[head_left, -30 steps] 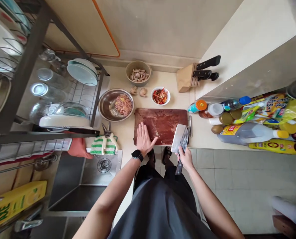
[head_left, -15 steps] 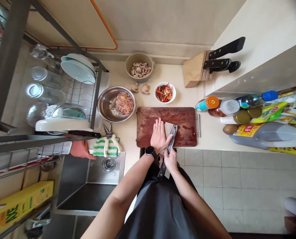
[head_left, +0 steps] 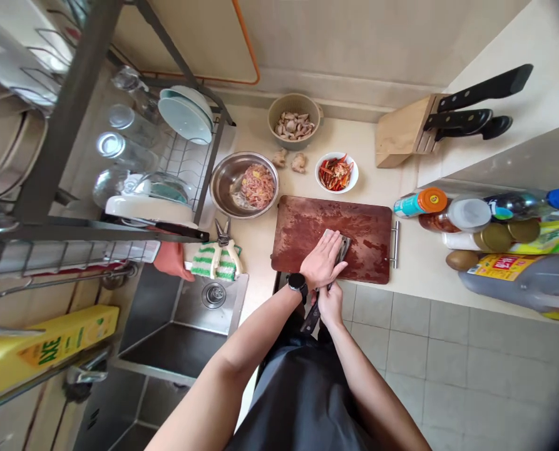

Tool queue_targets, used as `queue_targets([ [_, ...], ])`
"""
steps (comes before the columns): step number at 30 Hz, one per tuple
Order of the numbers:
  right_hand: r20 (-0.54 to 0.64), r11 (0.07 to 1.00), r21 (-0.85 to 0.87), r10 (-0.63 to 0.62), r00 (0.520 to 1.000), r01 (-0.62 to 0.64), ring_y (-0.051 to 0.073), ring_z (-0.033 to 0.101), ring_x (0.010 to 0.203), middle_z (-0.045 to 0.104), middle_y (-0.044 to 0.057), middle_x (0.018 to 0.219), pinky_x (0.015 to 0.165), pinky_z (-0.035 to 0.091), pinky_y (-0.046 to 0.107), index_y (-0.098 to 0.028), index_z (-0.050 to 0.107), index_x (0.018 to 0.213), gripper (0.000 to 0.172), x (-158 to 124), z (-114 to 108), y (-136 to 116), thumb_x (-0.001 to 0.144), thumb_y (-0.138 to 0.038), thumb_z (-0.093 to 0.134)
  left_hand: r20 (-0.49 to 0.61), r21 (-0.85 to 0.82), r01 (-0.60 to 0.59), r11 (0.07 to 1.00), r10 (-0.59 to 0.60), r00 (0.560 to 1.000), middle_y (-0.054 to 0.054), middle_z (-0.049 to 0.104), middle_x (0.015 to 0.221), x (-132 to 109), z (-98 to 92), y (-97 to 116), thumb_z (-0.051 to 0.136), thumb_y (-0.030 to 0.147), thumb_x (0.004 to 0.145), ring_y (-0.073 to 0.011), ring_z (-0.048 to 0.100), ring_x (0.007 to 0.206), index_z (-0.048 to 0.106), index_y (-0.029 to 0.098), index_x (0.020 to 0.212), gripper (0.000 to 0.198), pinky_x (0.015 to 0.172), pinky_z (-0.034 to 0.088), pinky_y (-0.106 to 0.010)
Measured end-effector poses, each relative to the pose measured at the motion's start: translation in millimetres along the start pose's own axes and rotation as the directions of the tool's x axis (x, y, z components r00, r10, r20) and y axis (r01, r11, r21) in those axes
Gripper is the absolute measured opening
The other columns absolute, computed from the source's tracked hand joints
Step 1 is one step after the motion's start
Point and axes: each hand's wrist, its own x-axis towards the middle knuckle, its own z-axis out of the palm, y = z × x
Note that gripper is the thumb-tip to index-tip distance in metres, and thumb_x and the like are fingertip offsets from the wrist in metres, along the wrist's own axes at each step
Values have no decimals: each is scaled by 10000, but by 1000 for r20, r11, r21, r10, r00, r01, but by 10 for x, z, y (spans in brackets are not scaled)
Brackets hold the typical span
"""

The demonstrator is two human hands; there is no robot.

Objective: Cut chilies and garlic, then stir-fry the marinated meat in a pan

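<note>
A dark red cutting board (head_left: 307, 225) lies on the cream counter (head_left: 415, 263) in front of me. My right hand (head_left: 330, 304) grips the black handle of a cleaver (head_left: 342, 245) whose blade rests on the board's near half. My left hand (head_left: 323, 263), with a black watch on the wrist, lies flat with fingers stretched over the blade's side. A steel bowl of minced meat (head_left: 248, 185) stands left of the board. Behind the board sit a white bowl of red chilli strips (head_left: 336, 172), ginger pieces (head_left: 290, 160) and a beige colander of mushrooms (head_left: 294, 122).
A sink (head_left: 185, 332) with a striped cloth and scissors (head_left: 219, 254) lies to the left. Above it a dish rack (head_left: 119, 156) holds plates and glasses. A knife block (head_left: 405, 131) stands at the back right. Bottles and jars (head_left: 495, 238) crowd the counter's right end.
My right hand brought the cleaver from the board's right edge onto the board. My left hand went from flat on the board's left part to resting on the blade. The view shifted.
</note>
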Motion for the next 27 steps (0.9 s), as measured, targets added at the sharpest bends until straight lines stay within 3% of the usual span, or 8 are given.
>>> queue_targets([
  [6, 160, 992, -55, -100, 982, 110, 150, 524, 365, 572, -29, 446, 398, 414, 249, -225, 525, 744, 304, -129, -295, -256, 895, -482, 586, -154, 67, 88, 994, -77, 985, -226, 210, 1664, -126, -208, 330, 330, 519, 1025, -287, 14, 1574, 251, 26, 1562, 733, 1289, 171, -509],
  [10, 413, 958, -141, -174, 894, 251, 156, 536, 358, 579, -26, 444, 403, 432, 252, -218, 536, 783, 282, -532, -216, -537, 898, -471, 584, -350, 106, 283, 953, -231, 908, -235, 206, 1662, -720, -674, 593, 361, 514, 1018, -290, 6, 1576, 238, 19, 1566, 748, 1287, 182, -523],
  [12, 561, 948, -135, -167, 811, 289, 152, 530, 348, 578, -32, 447, 390, 427, 246, -218, 529, 804, 261, -857, -14, -609, 894, -455, 588, -459, 103, 415, 904, -327, 826, -228, 222, 1660, -1231, -919, 705, 368, 497, 1020, -294, 26, 1576, 234, 40, 1575, 731, 1281, 204, -533],
  [15, 755, 946, -114, -116, 645, 304, 142, 529, 346, 602, -30, 490, 361, 417, 235, -209, 536, 847, 236, -1456, 401, -598, 886, -435, 590, -609, 75, 606, 792, -445, 657, -214, 235, 1660, -2148, -1199, 854, 361, 462, 1028, -300, 68, 1574, 246, 73, 1582, 687, 1275, 214, -542],
  [20, 942, 937, -135, 21, 334, 322, 117, 523, 342, 608, -47, 542, 330, 416, 211, -203, 532, 891, 234, -2540, 1062, -314, 889, -433, 574, -728, -52, 834, 550, -593, 345, -192, 178, 1679, -3754, -1346, 1029, 284, 431, 1048, -291, 36, 1575, 210, 96, 1603, 652, 1274, 186, -545],
  [22, 965, 921, -166, 78, 251, 352, 119, 528, 340, 594, -57, 529, 326, 421, 209, -210, 517, 897, 247, -2907, 1308, -82, 907, -453, 556, -706, -89, 871, 483, -647, 287, -184, 134, 1687, -4386, -1250, 1004, 282, 472, 1044, -295, 11, 1575, 182, 107, 1612, 683, 1275, 150, -548],
  [24, 966, 879, -232, 156, 208, 417, 130, 540, 340, 594, -51, 522, 325, 423, 215, -215, 504, 897, 249, -3175, 1586, 233, 937, -461, 516, -671, -130, 885, 447, -697, 253, -157, 108, 1695, -4993, -1031, 866, 292, 523, 1033, -297, 0, 1576, 147, 150, 1624, 714, 1273, 95, -562],
  [27, 917, 689, -399, 306, 256, 605, 148, 576, 367, 600, -26, 513, 347, 437, 219, -215, 498, 868, 184, -3333, 2057, 802, 971, -365, 469, -554, -328, 875, 356, -823, 127, -151, 124, 1694, -5780, -492, 451, 242, 510, 1037, -293, 39, 1577, 148, 176, 1625, 683, 1260, 63, -582],
])
